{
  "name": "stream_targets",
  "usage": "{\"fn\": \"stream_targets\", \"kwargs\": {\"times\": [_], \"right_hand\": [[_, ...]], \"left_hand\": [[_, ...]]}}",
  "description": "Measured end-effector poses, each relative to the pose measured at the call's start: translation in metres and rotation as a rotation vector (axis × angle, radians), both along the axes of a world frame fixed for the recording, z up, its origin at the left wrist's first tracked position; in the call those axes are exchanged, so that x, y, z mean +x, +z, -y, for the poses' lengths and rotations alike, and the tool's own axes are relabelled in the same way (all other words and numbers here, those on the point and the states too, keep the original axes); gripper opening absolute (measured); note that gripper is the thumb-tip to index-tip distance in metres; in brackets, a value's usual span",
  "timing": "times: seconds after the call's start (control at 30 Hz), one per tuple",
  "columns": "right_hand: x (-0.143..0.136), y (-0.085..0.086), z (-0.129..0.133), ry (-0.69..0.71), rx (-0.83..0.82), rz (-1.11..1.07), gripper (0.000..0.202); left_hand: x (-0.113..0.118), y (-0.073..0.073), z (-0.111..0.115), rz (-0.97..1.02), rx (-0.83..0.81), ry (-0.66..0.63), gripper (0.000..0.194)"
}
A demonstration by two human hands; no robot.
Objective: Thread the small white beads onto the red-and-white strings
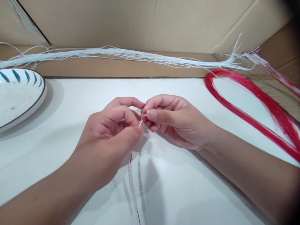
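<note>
Two pinches, close together

Behind the flat white tabletop (211,193), thin white cords (164,59) stretch across tan cardboard (128,68); a loop of red thread (267,93) lies right, a white ceramic plate with teal strokes (16,101) left. Between them, the left hand (105,134) pinches a thin red strand (138,217) above the tabletop; the right hand (180,122) grasps its end. Small frosted beads (131,182) line its lower part.

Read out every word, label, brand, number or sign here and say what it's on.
None: no readable text anywhere.
Plate: painted leaf-shaped marks only, no lettering.
Cardboard: no legible print.
Beaded red strand, red strand bundle, white strand bundle: no lettering visible.
Red-and-white bundle, far right: too blurred to tell.
</note>
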State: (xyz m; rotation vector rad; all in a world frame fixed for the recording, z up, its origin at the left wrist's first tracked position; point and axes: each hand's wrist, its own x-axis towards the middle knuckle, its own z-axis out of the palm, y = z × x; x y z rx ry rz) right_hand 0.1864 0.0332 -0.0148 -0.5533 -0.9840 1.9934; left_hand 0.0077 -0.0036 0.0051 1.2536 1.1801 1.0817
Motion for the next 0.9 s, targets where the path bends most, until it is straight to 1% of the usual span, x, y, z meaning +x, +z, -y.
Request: {"fn": "stream_targets", "kwargs": {"times": [0.27,0.47,0.67,0.9], "right_hand": [[-0.0004,0.0007,0.0009,-0.015,-0.004,0.017,0.008],[-0.0006,0.0011,0.0002,-0.014,-0.004,0.016,0.007],[-0.0009,0.0014,-0.0001,-0.017,0.006,0.031,0.006],[-0.0008,0.0011,0.0008,-0.012,0.015,0.016,0.007]], "left_hand": [[0.0009,0.0010,0.0003,0.037,-0.044,-0.010,0.019],[-0.0003,0.0005,0.0020,0.020,-0.033,-0.002,0.020],[-0.0008,0.0003,0.0007,0.054,-0.048,-0.047,0.020],[0.0000,0.0018,0.0007,0.053,-0.048,-0.028,0.021]]}}
